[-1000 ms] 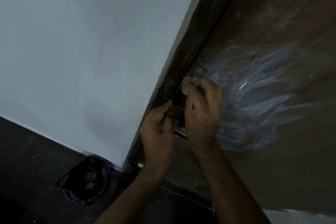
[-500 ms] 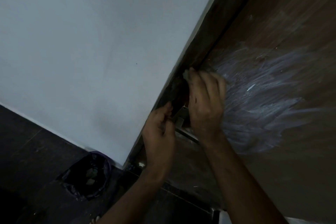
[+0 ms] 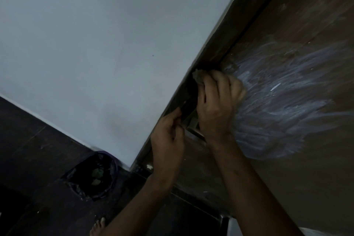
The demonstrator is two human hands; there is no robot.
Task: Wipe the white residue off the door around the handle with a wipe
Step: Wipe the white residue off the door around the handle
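While right hand (image 3: 216,105) presses wipe (image 3: 198,76) on door (image 3: 287,168), left hand (image 3: 166,140) at handle (image 3: 193,127)

We see a pale wall (image 3: 92,48) filling most of the view in dim light. It meets a dark floor (image 3: 32,140) along a thin light skirting line. On the floor, near the wall's corner, stands a bin (image 3: 95,176) lined with a black bag.

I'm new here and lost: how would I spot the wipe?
Find the brown door smeared with white residue. At its left edge, the right hand grips the wipe, a crumpled greyish wad poking past the fingertips.
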